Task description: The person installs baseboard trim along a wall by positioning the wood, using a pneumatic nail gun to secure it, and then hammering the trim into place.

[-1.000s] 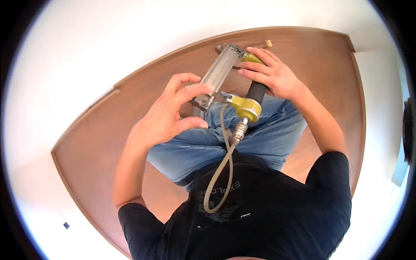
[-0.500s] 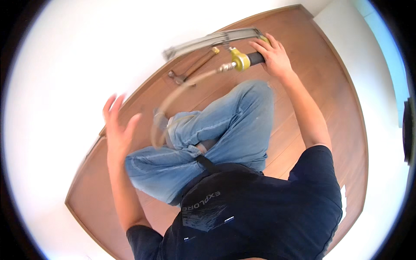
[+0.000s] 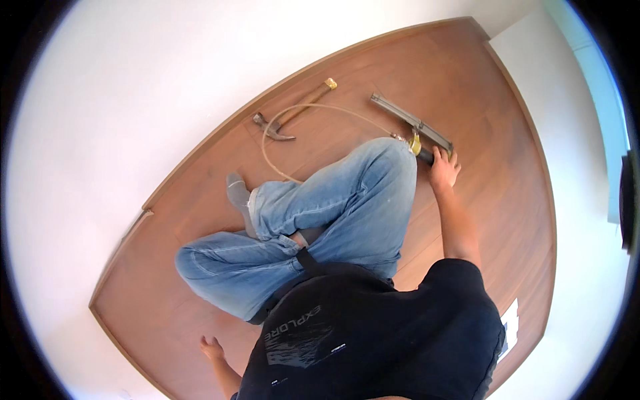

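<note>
A pneumatic nail gun [image 3: 415, 124] with a long grey magazine and yellow-and-black body is low over the floor beyond my right knee. Whether it rests on the floor I cannot tell. My right hand [image 3: 443, 171] is closed round its black handle end, fingers curled over it. A thin clear air hose [image 3: 320, 105] runs from its metal fitting, loops left and passes behind my leg. My left hand [image 3: 212, 348] is low at my left side over the floor, holding nothing, its fingers slightly apart.
A claw hammer [image 3: 293, 112] with a wooden handle lies by the wall, the hose crossing it. Brown baseboard [image 3: 200, 143] edges the wooden floor [image 3: 493, 160]. White paper [image 3: 509, 327] lies at the right. My crossed legs [image 3: 333, 193] fill the middle.
My right hand has brought the nail gun down and to the right, turning it. My left hand has dropped from beside the wall to low at my left side.
</note>
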The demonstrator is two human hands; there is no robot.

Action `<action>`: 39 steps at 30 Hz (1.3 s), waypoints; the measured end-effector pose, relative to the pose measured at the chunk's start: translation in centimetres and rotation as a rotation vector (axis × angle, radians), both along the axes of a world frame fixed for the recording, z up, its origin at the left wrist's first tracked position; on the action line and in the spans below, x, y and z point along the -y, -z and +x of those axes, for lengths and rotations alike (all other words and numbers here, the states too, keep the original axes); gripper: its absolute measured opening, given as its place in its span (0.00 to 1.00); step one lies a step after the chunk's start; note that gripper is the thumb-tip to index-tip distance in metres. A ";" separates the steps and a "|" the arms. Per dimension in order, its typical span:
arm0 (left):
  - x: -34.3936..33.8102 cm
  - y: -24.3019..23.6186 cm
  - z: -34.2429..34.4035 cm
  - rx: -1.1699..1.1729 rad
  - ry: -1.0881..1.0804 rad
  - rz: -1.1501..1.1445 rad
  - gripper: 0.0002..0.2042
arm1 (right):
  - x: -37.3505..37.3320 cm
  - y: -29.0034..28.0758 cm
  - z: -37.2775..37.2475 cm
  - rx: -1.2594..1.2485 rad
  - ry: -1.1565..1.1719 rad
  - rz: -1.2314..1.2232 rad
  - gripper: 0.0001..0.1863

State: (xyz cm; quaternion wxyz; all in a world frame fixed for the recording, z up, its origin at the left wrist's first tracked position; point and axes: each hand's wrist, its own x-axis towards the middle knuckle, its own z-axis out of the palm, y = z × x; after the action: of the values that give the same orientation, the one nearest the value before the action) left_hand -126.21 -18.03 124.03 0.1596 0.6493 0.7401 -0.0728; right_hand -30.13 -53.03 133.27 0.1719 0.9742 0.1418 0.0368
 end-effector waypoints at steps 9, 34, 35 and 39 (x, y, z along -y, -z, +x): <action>18.2 3.5 -0.5 -0.086 -0.404 -0.364 0.33 | 5.0 1.9 2.2 -0.072 0.087 -0.059 0.31; 26.6 4.8 4.8 -0.351 -1.697 0.250 0.33 | -54.6 -29.4 -40.5 -1.175 -1.508 0.343 0.28; 25.5 4.8 4.5 -0.355 -1.684 0.226 0.33 | -54.8 -29.2 -48.7 -1.254 -1.591 0.164 0.30; 25.4 4.1 4.1 -0.368 -1.619 0.233 0.33 | -52.8 -28.8 -74.2 -0.960 -2.361 -0.481 0.24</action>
State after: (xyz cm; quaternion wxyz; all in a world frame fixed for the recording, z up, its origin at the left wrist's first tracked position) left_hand -122.13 -43.40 119.97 -0.0287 -0.0928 0.9946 0.0364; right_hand -104.30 -0.25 162.06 0.1375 0.1216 0.9599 -0.2118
